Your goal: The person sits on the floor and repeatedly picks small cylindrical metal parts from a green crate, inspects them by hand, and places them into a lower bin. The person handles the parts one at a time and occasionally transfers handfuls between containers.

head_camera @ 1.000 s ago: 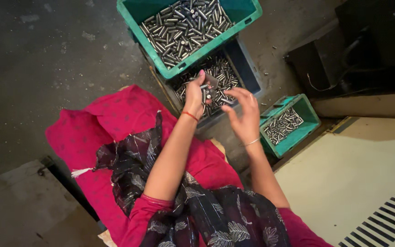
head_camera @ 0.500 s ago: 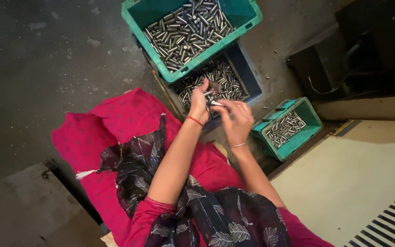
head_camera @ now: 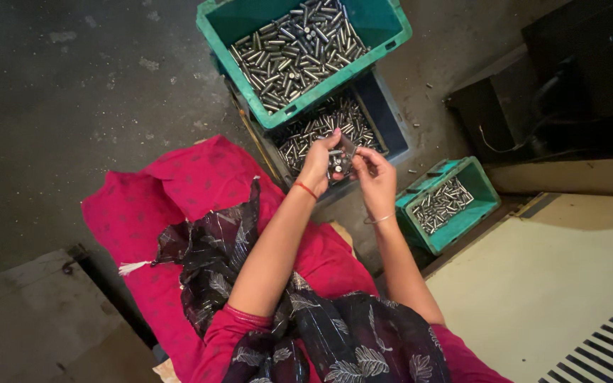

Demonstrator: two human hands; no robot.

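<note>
Both hands' fingers [head_camera: 336,139] are pinching a cluster of small metal pins [head_camera: 340,162], axis unclear, just over the blue crate's [head_camera: 391,120] near edge.

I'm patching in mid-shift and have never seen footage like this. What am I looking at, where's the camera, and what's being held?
There is no machine here: a person's two bare hands do the work. The single picture comes from a camera on that person's head, looking down past the lap in pink cloth and a dark leaf-patterned scarf.

On the grey concrete floor sit three crates of small silver metal cylinders: a large green plastic crate at top, a dark blue crate partly under it, and a small green crate at right.

The left hand and right hand meet over the blue crate. The left holds a small cluster of metal cylinders; the right hand's fingers touch it. Finer detail is too small to tell.
</note>
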